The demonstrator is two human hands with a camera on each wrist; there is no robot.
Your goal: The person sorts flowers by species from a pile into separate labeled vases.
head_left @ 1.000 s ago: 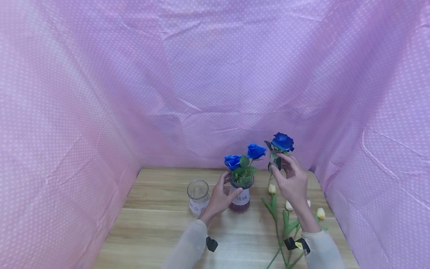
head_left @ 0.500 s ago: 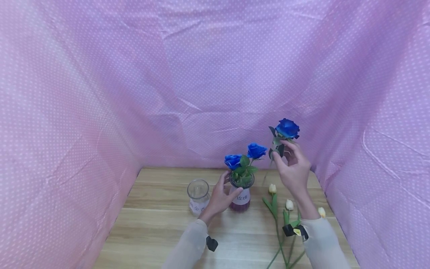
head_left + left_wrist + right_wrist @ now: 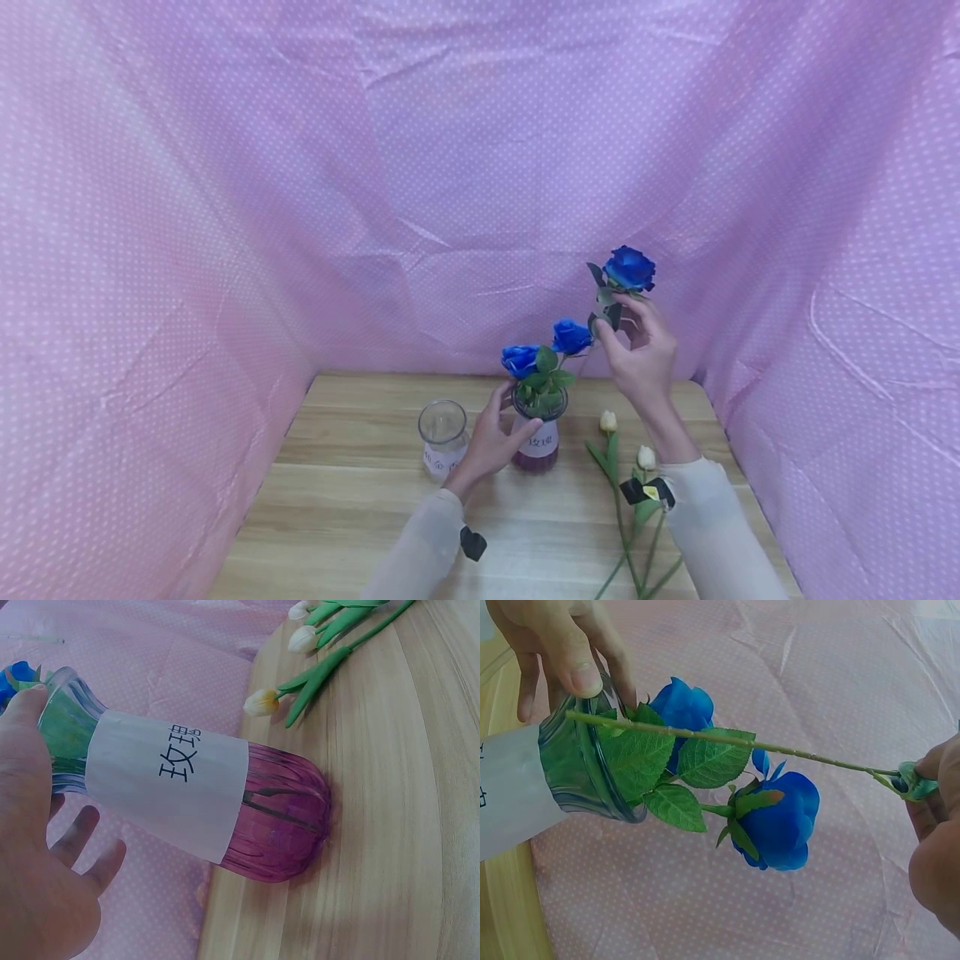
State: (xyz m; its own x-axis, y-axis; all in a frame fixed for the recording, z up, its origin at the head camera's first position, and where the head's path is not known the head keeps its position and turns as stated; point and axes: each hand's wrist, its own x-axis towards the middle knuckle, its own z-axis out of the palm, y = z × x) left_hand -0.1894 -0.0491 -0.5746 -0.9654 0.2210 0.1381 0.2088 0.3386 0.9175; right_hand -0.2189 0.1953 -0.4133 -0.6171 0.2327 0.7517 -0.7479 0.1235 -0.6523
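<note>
My left hand (image 3: pixel 487 442) grips the neck of a glass vase (image 3: pixel 538 439) with a pinkish-purple base and a white label. Two blue roses (image 3: pixel 519 362) with green leaves stand in that vase. Up and to the right, my right hand (image 3: pixel 645 354) pinches a third blue rose (image 3: pixel 628 268) by its stem, just below the bloom. In the right wrist view, the bare stem (image 3: pixel 802 754) of this rose reaches across to the vase mouth and overlaps the rim. Its bloom is outside that view. The left wrist view shows the vase base (image 3: pixel 289 814) on the wooden table.
A second clear glass vase (image 3: pixel 442 458) with a white label stands left of the first, partly behind the left wrist. White tulips (image 3: pixel 608 421) lie on the table (image 3: pixel 360 500) at the right, some under the right forearm. Pink dotted cloth (image 3: pixel 480 167) encloses the table.
My right hand has lifted the third rose, then brought it left toward the vase. The left hand and the vase have stayed in place.
</note>
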